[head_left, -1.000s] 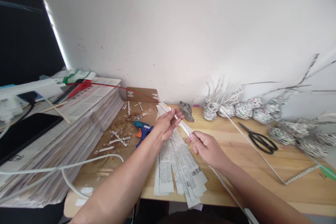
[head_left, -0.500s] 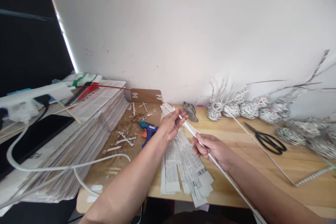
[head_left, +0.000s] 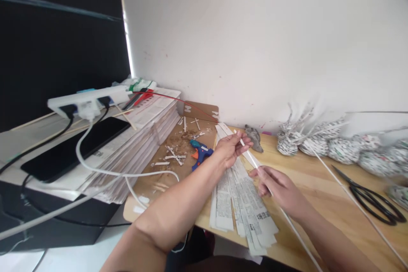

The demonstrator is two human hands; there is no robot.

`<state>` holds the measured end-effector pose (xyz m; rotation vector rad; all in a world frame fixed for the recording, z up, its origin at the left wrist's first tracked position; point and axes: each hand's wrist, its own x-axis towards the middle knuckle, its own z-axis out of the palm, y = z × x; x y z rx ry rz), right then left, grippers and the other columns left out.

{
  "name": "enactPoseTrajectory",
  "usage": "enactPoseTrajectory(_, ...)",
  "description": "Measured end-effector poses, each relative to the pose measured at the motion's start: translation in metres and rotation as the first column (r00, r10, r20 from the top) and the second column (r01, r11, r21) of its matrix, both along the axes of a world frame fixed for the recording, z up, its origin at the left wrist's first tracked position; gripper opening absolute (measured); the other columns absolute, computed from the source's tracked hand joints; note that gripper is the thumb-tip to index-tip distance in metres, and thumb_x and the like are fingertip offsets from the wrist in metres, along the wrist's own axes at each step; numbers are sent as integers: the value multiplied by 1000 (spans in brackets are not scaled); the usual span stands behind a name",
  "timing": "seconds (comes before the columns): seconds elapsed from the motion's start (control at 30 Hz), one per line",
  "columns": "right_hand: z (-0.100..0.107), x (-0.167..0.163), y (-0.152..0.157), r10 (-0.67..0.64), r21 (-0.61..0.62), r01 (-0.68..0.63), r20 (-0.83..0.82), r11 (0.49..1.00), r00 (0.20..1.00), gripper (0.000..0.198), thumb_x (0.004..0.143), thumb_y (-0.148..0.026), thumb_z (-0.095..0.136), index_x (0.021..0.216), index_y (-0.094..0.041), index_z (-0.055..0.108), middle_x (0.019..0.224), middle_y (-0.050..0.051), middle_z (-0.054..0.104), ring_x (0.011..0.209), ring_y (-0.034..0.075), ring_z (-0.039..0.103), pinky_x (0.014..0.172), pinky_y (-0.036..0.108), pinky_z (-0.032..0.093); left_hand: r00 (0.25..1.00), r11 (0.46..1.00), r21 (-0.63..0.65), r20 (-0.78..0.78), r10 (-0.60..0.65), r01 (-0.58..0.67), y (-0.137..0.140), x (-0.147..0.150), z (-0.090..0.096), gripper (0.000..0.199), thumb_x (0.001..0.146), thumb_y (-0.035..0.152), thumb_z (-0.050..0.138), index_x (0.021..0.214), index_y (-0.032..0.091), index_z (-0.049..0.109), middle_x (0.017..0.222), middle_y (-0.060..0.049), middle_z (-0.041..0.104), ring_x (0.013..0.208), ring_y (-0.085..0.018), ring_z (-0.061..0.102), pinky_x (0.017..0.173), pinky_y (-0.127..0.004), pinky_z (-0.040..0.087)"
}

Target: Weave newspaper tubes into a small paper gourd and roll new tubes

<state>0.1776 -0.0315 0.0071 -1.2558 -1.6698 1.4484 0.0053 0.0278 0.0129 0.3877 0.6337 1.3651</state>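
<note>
My left hand [head_left: 232,148] has its fingers curled around the upper end of a white paper strip [head_left: 251,158]. Lower down, my right hand [head_left: 276,185] pinches the same strip between thumb and fingers. A thin white stick or paper tube [head_left: 301,236] runs along the strip and passes under my right hand toward the lower right. Whether the strip is wrapped around it cannot be made out. Beneath both hands, a fan of printed newspaper strips [head_left: 239,204] lies on the wooden table [head_left: 296,174].
A blue glue gun [head_left: 202,153] and paper scraps [head_left: 175,157] lie on a stained brown board [head_left: 153,187] to the left. A newspaper stack [head_left: 149,136] carries a phone [head_left: 76,148] and power strip [head_left: 89,97]. Black scissors [head_left: 369,197] and woven paper bundles [head_left: 342,148] are at right.
The camera has turned left, so the whole scene sits further right in view. Both hands keep their hold on the strip, with only a slight shift of the fingers.
</note>
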Motion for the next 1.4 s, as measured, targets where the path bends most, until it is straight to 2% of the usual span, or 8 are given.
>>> enactPoseTrajectory(0.1,2,0,0,-48,158,26,139,987,989,39,82,-60,59,85,-21,62,55,-2,47,52,14,41,54,30,35,1000,1000,3,12,7,-7,-1,0,2,23,94,19,52,77,9,64,67,-6,66,61,-12,70,54,-14,55)
enactPoseTrajectory(0.27,1,-2,1,67,-141,-75,-59,987,996,48,89,-62,43,90,-18,60,51,-5,37,50,14,43,53,29,38,999,1000,-2,33,-4,4,-2,0,3,23,93,21,54,77,8,64,68,-6,66,61,-12,69,55,-14,55)
enactPoseTrajectory(0.47,-1,0,2,-129,413,-63,419,909,899,40,89,-58,45,92,-21,62,61,0,55,56,17,50,57,30,36,999,999,-30,31,23,-22,-2,1,5,21,93,19,54,78,8,63,68,-6,66,58,-11,68,53,-16,54)
enactPoseTrajectory(0.73,-8,-6,2,4,41,-7,78,999,997,44,90,-60,45,91,-19,60,51,-4,43,51,14,45,55,28,37,999,999,-37,30,20,-18,-2,1,6,22,92,20,55,75,8,63,65,-5,65,56,-11,67,49,-14,52)
enactPoseTrajectory(0.9,-10,-7,8,-20,-267,-53,-264,962,964,37,87,-55,54,86,-18,59,46,-8,29,45,11,37,49,25,31,1000,1000,2,26,2,-2,-2,-2,4,19,91,18,57,79,7,66,70,-6,68,61,-11,69,57,-15,56)
enactPoseTrajectory(1.13,0,-3,2,-53,143,43,71,989,996,38,86,-56,57,84,-19,64,52,-3,47,50,12,43,53,28,34,1000,1000,4,1,1,-1,0,-3,6,14,90,12,57,82,8,67,70,-6,69,62,-12,71,53,-14,55)
enactPoseTrajectory(1.3,0,-1,5,90,-197,-136,-229,971,969,42,90,-58,45,83,-20,60,44,-7,33,43,12,37,50,27,34,999,999,29,21,-27,27,-2,-3,5,15,91,13,55,83,7,66,69,-6,70,63,-12,71,53,-14,57)
enactPoseTrajectory(1.4,-2,-1,7,58,-140,-84,-181,987,982,42,88,-59,50,81,-19,60,46,-7,37,45,11,39,51,27,35,1000,1000,25,24,-13,13,-1,-3,4,15,92,12,55,83,8,66,69,-6,70,63,-12,72,55,-14,58)
